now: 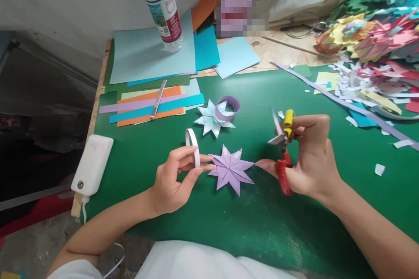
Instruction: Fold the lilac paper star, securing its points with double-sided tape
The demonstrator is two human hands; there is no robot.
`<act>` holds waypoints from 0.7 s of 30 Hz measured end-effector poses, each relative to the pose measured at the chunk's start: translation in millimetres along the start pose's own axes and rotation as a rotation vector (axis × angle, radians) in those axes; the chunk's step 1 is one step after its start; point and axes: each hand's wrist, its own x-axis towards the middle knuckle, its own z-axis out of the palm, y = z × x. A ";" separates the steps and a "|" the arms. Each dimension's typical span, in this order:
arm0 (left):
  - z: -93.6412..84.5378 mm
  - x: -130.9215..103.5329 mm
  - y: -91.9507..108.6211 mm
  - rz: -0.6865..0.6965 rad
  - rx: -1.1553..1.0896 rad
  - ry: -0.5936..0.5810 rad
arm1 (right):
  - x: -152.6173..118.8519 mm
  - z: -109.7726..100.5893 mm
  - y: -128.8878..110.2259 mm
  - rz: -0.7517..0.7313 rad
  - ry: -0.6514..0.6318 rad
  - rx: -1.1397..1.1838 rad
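My left hand pinches a small white roll of tape, held upright just left of a purple folded paper star that lies on the green mat. My right hand grips scissors with one yellow and one red handle, blades open and pointing up-left; a fingertip of this hand touches the star's right tip. Behind them lies a pale blue paper star with a purple paper ring resting on it.
Coloured paper sheets and strips with a metal blade lie at the back left. A water bottle stands on them. A white power bank sits at the left edge. Paper scraps and flowers crowd the right.
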 end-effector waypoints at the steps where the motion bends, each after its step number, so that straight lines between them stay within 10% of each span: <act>1: 0.5 -0.9 0.8 -0.012 -0.028 -0.009 | -0.6 0.4 -1.3 -0.050 -0.017 -0.047; 6: 0.4 -3.0 2.5 -0.002 -0.103 -0.062 | -2.3 5.5 -6.4 -0.291 -0.033 -0.201; 21: -0.3 1.1 -0.8 0.219 0.186 -0.171 | -10.3 10.8 -21.6 -0.392 -0.037 -0.389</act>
